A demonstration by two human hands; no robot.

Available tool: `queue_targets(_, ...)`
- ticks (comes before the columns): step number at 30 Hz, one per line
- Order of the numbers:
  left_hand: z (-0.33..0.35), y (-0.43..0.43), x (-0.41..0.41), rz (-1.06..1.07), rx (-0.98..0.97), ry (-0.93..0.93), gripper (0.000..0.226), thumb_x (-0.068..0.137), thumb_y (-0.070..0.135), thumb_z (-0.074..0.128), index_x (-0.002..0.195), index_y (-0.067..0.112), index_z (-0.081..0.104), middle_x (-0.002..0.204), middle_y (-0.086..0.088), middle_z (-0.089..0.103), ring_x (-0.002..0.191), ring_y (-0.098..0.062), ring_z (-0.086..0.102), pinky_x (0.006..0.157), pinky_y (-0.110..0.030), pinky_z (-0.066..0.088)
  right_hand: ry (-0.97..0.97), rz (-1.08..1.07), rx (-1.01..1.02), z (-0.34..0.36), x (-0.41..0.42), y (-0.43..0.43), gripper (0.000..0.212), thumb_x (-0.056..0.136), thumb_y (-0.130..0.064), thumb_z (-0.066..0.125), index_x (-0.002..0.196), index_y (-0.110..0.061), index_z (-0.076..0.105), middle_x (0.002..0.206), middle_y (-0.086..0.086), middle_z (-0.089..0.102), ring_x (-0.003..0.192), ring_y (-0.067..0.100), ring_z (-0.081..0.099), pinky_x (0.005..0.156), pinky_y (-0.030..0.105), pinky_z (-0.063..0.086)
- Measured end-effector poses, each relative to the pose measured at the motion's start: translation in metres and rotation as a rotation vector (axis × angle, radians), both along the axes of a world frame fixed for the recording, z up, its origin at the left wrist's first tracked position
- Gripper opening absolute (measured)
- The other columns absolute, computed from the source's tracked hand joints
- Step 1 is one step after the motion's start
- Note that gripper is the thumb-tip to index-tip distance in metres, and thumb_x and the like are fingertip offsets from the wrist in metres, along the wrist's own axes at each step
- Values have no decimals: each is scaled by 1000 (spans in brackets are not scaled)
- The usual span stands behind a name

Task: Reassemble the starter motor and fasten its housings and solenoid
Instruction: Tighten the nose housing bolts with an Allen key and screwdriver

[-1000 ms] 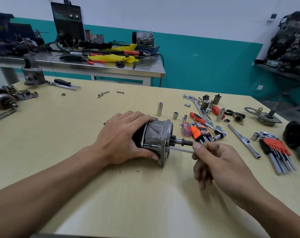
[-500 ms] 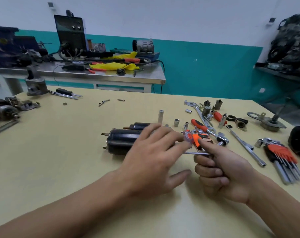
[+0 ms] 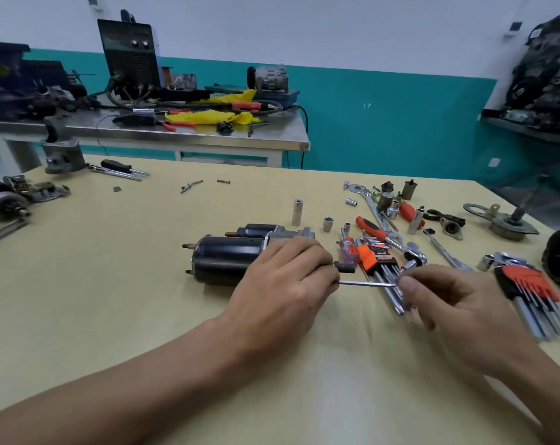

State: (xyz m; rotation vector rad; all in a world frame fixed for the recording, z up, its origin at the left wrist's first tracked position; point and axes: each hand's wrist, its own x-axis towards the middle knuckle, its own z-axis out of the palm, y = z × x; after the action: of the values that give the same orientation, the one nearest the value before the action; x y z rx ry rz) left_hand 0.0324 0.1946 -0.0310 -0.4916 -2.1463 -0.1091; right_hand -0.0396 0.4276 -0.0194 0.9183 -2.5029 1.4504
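Note:
The starter motor (image 3: 222, 260) lies on its side mid-table, black body to the left, with the black solenoid (image 3: 257, 230) behind it. My left hand (image 3: 283, 281) wraps over its grey front housing and hides most of that end; a dark shaft stub (image 3: 345, 267) pokes out to the right. A thin metal through bolt (image 3: 366, 283) runs from the housing to my right hand (image 3: 445, 303), which pinches its right end between thumb and fingers.
Right of the motor lie an orange hex key set (image 3: 376, 256), a red-handled ratchet (image 3: 379, 232), sockets (image 3: 297, 212), a second hex key set (image 3: 535, 287) and a flanged end piece (image 3: 503, 220). Starter parts (image 3: 9, 200) sit at the left edge; a steel bench (image 3: 176, 133) stands behind.
My left hand moved from the black body onto the front housing. The motor now lies flat showing its black body. My right hand still holds the long bolt, further right.

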Motion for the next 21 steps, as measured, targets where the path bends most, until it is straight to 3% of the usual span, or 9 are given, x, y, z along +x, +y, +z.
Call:
queue_targets(4, -2, 0, -2, -5, 10, -3, 11, 91, 14, 70, 87, 5, 75, 91, -6, 71, 93, -28, 66, 79, -37, 50, 112, 61, 88, -9, 1, -6, 28, 81, -57, 57, 77, -34, 72, 67, -11, 67, 62, 11, 59, 53, 12, 39)
queue_targets(7, -2, 0, -3, -6, 8, 0, 10, 91, 14, 71, 88, 5, 75, 92, -6, 71, 94, -28, 66, 80, -38, 49, 164, -8, 50, -10, -1, -9, 28, 87, -57, 63, 71, -34, 68, 65, -14, 65, 61, 8, 59, 53, 9, 37)
queue_targets(12, -3, 0, -4, -14, 19, 4, 11, 91, 14, 70, 87, 5, 74, 91, -5, 70, 93, -27, 64, 82, -34, 44, 233, -55, 31, -7, -1, -9, 21, 83, -52, 69, 80, -31, 70, 79, -13, 67, 73, 14, 61, 57, 9, 41)
queue_targets(16, -4, 0, -4, -25, 29, -1, 12, 93, 15, 67, 87, 5, 73, 91, -5, 70, 94, -27, 64, 83, -35, 44, 239, -45, 22, -4, 3, -14, 14, 84, -51, 67, 79, -38, 68, 81, -15, 67, 72, 13, 61, 58, 7, 39)
queue_targets(19, -4, 0, -3, -23, 16, -3, 15, 94, 17, 65, 89, 5, 74, 92, -6, 70, 95, -27, 64, 83, -36, 44, 108, -14, -8, -6, 6, -17, 36, 83, -59, 62, 65, -29, 69, 62, -9, 64, 56, 8, 57, 53, 13, 41)
queue_targets(21, -4, -1, -3, -20, 7, -8, 14, 93, 18, 68, 89, 6, 74, 93, -5, 70, 96, -27, 64, 83, -36, 45, -153, 11, -89, -2, 8, -19, 44, 75, -59, 64, 62, -16, 69, 52, 0, 59, 46, 7, 50, 45, 18, 41)
